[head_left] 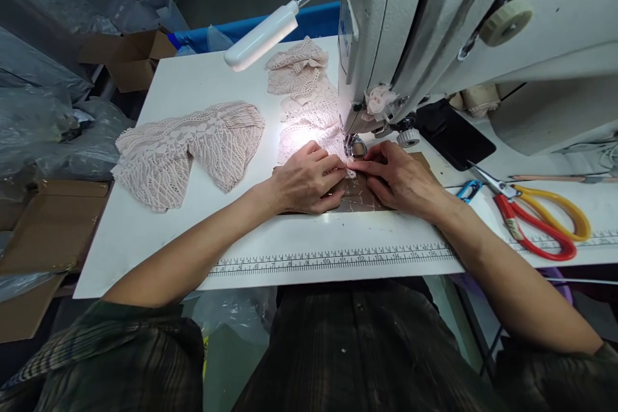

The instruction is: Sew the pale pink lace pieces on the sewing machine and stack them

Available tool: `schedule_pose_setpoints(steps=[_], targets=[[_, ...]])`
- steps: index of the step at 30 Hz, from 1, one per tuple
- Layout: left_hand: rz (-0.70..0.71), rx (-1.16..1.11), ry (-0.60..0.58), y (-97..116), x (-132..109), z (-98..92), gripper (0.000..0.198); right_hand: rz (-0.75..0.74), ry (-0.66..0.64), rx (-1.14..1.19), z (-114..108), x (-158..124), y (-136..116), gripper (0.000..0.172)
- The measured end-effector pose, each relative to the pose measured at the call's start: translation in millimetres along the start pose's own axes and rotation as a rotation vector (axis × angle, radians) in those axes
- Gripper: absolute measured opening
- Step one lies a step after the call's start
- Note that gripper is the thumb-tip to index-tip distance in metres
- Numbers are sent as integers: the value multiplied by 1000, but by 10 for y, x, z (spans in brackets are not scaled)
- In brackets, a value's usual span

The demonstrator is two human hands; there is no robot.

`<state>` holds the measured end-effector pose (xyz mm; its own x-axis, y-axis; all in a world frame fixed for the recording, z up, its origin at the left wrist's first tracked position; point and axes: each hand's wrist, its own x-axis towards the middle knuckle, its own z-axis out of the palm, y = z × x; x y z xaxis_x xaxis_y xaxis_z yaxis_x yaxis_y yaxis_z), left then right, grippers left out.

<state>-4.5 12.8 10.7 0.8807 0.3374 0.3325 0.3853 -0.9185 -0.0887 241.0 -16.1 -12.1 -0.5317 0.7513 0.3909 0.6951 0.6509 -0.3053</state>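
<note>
My left hand (309,177) lies on pale pink lace fabric (309,119) just left of the sewing machine's presser foot (356,145), fingers together and pressing the lace down. My right hand (398,177) meets it from the right, fingertips pinching the lace edge in front of the foot. Both hands rest over a brown plate (360,196) on the white table (193,77). The sewing machine (434,32) rises above the hands.
A separate lace piece (188,148) lies at the left of the table. Scissors with red and yellow handles (535,212) and a small blue clipper (468,190) lie at the right. A white lamp (263,35) hangs over the table. Printed ruler (333,261) runs along the front edge. Cardboard boxes (53,225) stand left.
</note>
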Motion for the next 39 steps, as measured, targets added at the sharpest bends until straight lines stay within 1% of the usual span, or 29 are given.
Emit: schedule_pose_setpoints(steps=[4,7,11,17,24,30,34,39], targets=[[-17,-2,20,-35,0,27,29,22,-13,-31,4,18,-4,39],[-21,-17,46,-54,-4,52,28,9,-17,-35,-8,9,-1,40],[-16,-27,88,-57,-8,62,28,-21,2,-5,-32,-14,-14,37],[-19,-15,22,-64,3,31,29,-81,27,-27,-37,-3,-41,36],[-31,9,-9,-69,6,12,33,-28,-30,-54,-20,-3,-27,39],[-60,-18,-60,-105,28,-2,38,9,-60,-48,-34,63,-57,42],[-68,-15,-90,-124,40,-13,43,-12,-89,-69,-59,93,-66,40],[-60,7,-101,-144,38,-2,45,5,-113,-102,-55,115,-57,42]])
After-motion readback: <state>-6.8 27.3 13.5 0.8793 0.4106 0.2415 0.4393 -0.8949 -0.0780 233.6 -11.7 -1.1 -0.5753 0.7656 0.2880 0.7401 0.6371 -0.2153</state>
